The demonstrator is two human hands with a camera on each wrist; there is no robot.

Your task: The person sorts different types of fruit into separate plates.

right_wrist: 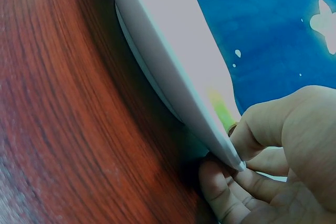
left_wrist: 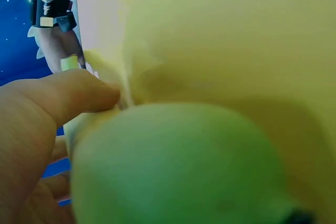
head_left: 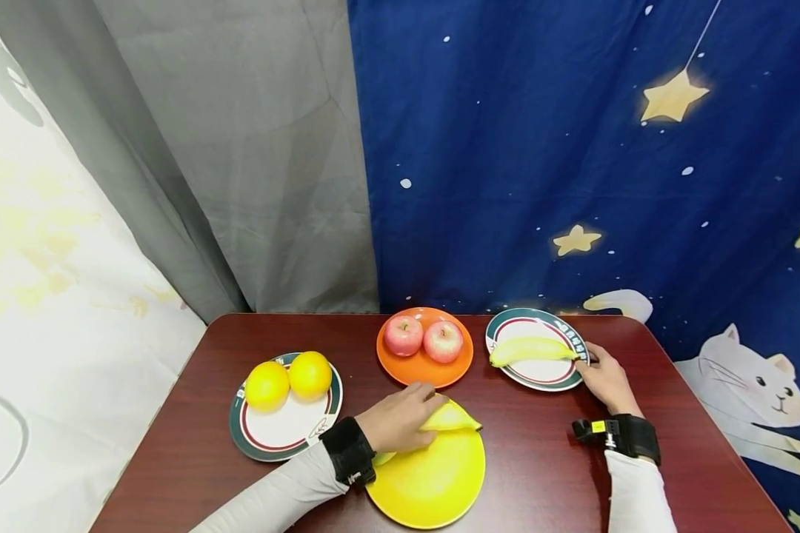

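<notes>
My left hand (head_left: 400,420) grips a yellow banana (head_left: 452,417) from above, over the yellow plate (head_left: 433,488). One banana end shows beyond the fingers on the right; the hand hides its middle. In the left wrist view the banana's greenish end (left_wrist: 178,166) fills the foreground, with the thumb (left_wrist: 79,90) along its side. At the back right, my right hand (head_left: 607,379) pinches the rim of a green-edged white plate (head_left: 536,379), thumb above and fingers below. A second banana (head_left: 530,349) lies on that plate, its stem close to my right thumb (right_wrist: 252,129).
An orange plate (head_left: 407,370) with two apples (head_left: 443,341) stands at the back middle. To the left, another green-edged plate (head_left: 267,429) bears two oranges (head_left: 310,375). The dark red table (head_left: 533,459) ends at curtains (head_left: 507,185) behind.
</notes>
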